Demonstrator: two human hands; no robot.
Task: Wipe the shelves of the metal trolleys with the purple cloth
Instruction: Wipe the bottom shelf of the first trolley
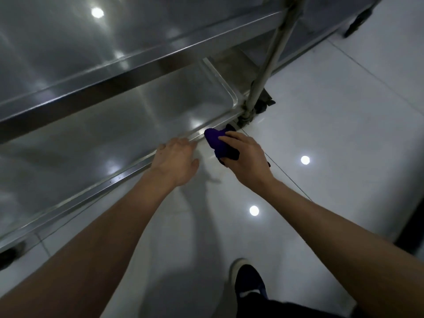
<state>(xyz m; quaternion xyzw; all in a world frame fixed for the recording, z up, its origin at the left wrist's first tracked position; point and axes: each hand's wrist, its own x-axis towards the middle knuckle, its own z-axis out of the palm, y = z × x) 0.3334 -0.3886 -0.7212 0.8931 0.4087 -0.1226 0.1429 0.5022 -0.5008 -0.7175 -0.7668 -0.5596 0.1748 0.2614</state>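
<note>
A metal trolley fills the left and top of the view, with a shiny upper shelf (68,53) and a lower shelf (114,125) near the floor. My right hand (245,154) grips the bunched purple cloth (216,140) against the front rim of the lower shelf, close to its right corner. My left hand (176,159) hovers palm down at the same rim just left of the cloth, its fingers relaxed and holding nothing.
An upright trolley post (270,56) rises from the lower shelf's right corner, with a caster wheel (263,104) behind it. A second trolley's wheel (360,19) shows at top right. White tiled floor (332,111) lies to the right. My shoe (249,281) is at the bottom.
</note>
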